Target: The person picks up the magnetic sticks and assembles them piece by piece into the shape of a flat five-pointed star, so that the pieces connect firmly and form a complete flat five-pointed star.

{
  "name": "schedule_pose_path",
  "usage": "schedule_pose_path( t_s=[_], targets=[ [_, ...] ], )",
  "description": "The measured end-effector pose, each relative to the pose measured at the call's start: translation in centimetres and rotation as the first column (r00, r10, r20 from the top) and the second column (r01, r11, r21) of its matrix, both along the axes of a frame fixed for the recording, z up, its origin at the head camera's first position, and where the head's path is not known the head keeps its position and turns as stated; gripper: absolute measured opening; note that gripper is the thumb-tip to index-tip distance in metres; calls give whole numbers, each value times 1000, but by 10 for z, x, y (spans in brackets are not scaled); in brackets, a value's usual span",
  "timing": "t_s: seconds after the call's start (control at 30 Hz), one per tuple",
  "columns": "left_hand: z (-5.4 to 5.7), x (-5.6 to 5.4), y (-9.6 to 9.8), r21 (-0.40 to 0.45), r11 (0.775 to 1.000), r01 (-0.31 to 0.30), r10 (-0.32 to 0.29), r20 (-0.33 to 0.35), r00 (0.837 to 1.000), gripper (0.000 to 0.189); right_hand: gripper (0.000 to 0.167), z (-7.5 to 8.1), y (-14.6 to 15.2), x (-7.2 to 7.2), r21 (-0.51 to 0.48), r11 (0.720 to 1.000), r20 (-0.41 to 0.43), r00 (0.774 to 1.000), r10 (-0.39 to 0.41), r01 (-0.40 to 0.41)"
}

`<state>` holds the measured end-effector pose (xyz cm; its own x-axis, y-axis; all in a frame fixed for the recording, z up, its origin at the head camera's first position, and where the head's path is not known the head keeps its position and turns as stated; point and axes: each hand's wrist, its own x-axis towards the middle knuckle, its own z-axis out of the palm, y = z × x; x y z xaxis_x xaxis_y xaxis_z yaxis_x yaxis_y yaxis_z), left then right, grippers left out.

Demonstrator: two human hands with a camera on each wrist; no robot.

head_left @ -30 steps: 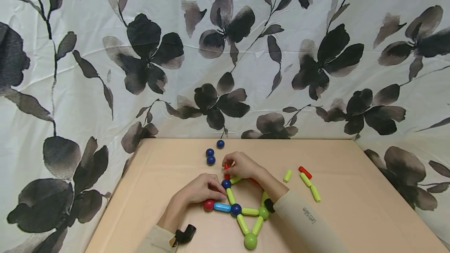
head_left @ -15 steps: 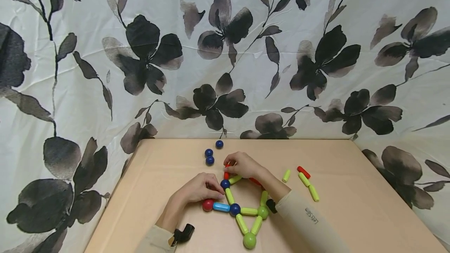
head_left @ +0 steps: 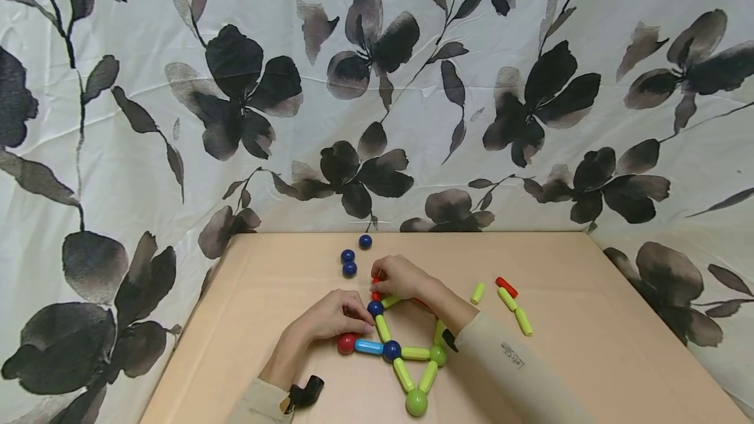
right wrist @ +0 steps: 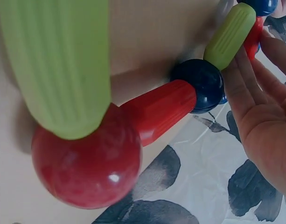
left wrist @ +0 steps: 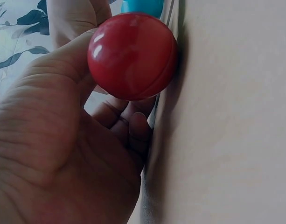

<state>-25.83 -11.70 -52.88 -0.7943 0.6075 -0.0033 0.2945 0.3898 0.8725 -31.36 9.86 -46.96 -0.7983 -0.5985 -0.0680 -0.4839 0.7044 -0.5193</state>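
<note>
My right hand (head_left: 400,277) pinches a red rod (head_left: 376,289) that stands at a dark blue ball (head_left: 374,308). In the right wrist view this red rod (right wrist: 253,39) shows between the fingers, beside a lime rod. My left hand (head_left: 332,315) has thumb and index fingertips at the left side of that blue ball, their grip partly hidden. Just below them lies a red ball (head_left: 346,343), joined by a light blue rod (head_left: 369,347) to another blue ball (head_left: 391,351). In the left wrist view the red ball (left wrist: 133,56) covers part of the left fingers.
Lime rods (head_left: 416,353) and green balls (head_left: 416,402) form a triangle at the structure's front. Loose blue balls (head_left: 349,262) lie at the back. A loose red rod (head_left: 506,287) and lime rods (head_left: 523,322) lie to the right. A floral cloth (head_left: 353,84) hangs behind the table (head_left: 554,260).
The whole view shifts slightly to the left. Both hands keep nearly the same place on the structure, the right one still pinching the red rod.
</note>
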Motion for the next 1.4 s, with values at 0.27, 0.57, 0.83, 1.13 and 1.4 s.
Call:
schedule_pose_path(
  t_s=[0.27,0.57,0.83,1.13,1.4],
  targets=[
    [2,-1,5,-4,1000,9,-9,-8,1000,4,49,29,35,22,-42,995,-4,996,-93,93],
    [0,5,5,-3,1000,-6,6,20,1000,4,37,45,112,58,-206,959,-52,977,-209,194],
    [-2,3,2,2,1000,-3,3,11,1000,6,31,37,162,56,-107,970,96,974,-207,216],
    [-2,2,3,2,1000,-10,10,18,1000,5,42,31,187,55,-68,970,145,964,-222,234],
    [-1,1,2,-5,1000,-19,19,18,1000,5,27,14,184,48,-45,968,361,907,-215,247]
  ],
)
